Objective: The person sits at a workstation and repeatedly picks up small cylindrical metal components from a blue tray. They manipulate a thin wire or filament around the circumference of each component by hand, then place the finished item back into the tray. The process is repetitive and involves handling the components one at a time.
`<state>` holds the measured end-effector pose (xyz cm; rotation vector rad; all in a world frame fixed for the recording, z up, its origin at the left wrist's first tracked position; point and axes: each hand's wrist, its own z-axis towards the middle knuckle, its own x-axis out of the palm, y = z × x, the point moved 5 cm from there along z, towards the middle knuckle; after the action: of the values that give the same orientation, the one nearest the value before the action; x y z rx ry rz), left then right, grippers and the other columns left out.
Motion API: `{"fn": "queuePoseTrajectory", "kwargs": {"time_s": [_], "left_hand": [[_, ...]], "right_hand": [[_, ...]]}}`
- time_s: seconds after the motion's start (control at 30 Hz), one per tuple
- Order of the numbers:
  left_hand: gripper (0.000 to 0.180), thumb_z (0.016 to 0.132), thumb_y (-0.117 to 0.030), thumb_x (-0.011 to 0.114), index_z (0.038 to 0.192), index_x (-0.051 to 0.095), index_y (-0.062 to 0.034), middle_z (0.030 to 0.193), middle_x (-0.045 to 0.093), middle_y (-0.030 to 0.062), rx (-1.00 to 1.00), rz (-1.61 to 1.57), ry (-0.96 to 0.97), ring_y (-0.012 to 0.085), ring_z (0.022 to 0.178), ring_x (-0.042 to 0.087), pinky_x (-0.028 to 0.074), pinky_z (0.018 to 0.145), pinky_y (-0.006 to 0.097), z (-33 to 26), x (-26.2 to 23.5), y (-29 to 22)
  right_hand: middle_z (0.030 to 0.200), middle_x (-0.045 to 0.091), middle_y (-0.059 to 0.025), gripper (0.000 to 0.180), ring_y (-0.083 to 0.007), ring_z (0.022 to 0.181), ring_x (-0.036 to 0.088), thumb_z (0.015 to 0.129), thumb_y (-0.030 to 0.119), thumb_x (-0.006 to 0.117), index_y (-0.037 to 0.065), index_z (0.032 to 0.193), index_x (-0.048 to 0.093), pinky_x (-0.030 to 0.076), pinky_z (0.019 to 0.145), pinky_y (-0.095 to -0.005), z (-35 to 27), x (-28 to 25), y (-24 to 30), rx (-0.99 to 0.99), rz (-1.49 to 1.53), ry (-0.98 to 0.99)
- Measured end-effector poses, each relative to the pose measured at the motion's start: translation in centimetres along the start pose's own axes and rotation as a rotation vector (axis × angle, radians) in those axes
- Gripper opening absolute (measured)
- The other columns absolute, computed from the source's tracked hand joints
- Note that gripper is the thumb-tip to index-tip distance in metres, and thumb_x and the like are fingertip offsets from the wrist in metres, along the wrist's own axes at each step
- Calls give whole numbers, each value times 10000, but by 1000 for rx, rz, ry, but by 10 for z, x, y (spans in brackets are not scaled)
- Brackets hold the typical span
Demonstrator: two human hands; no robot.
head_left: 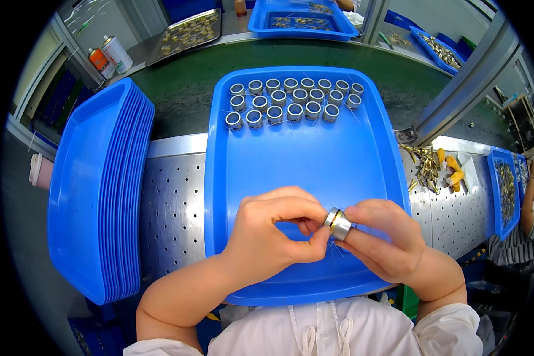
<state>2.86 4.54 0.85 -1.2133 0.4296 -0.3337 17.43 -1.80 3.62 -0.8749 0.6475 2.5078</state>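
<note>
Metal ring fitting [339, 223] pinched between both hands' fingertips [321, 234], above blue tray [314, 160].

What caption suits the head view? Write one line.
Both hands, left hand and right hand, pinch a metal ring above a blue tray.

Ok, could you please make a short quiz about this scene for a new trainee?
1. True or false: both hands, the left hand and the right hand, touch the metal ring.
2. Where do the finished rings stand on the blue tray? A) far end, in rows B) near edge, in one pile C) outside the tray
3. What lies at the person's left on the perforated metal table?

Key: 1 true. 2 A. 3 a stack of blue trays.
</note>
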Motion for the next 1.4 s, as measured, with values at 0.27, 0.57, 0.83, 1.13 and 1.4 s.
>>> {"fn": "queuePoseTrajectory", "kwargs": {"time_s": [0.27, 0.57, 0.83, 1.13, 1.4], "left_hand": [[169, 636, 47, 707, 782, 648, -14, 756, 633, 80, 178, 147, 7, 125, 608, 606, 505, 547, 225, -2, 1, -6], [185, 606, 46, 697, 767, 636, -24, 743, 625, 73, 216, 259, -32, 133, 593, 610, 506, 524, 229, -3, 3, -11], [172, 615, 57, 670, 768, 638, -15, 761, 629, 81, 236, 262, -57, 134, 603, 610, 507, 539, 228, -3, 0, -9], [149, 642, 38, 715, 773, 652, 3, 769, 637, 81, 64, 63, -17, 115, 627, 605, 510, 572, 221, -2, 0, -1], [156, 610, 42, 708, 737, 636, -14, 729, 626, 73, 151, 156, -22, 120, 587, 596, 493, 532, 220, -2, 1, -4]], "right_hand": [[989, 578, -134, 243, -199, 724, 627, 669, 17, 754, -7, 888, 651, 528, 586, -279, -3, 1, -10, 323, 173, -13], [900, 589, -147, 241, -237, 703, 627, 644, 11, 760, -13, 856, 649, 527, 571, -289, -5, 5, -2, 145, -23, -71], [905, 588, -150, 263, -256, 708, 629, 626, 1, 759, -33, 861, 645, 528, 576, -303, -3, 3, -1, 106, -15, -102], [923, 590, -157, 268, -260, 759, 620, 629, -6, 732, -38, 878, 640, 524, 612, -306, -1, -1, -2, 82, -51, -24], [960, 581, -180, 315, -287, 786, 615, 597, 14, 679, -54, 902, 638, 524, 647, -331, -5, 3, -3, 57, -1, -36]]}}
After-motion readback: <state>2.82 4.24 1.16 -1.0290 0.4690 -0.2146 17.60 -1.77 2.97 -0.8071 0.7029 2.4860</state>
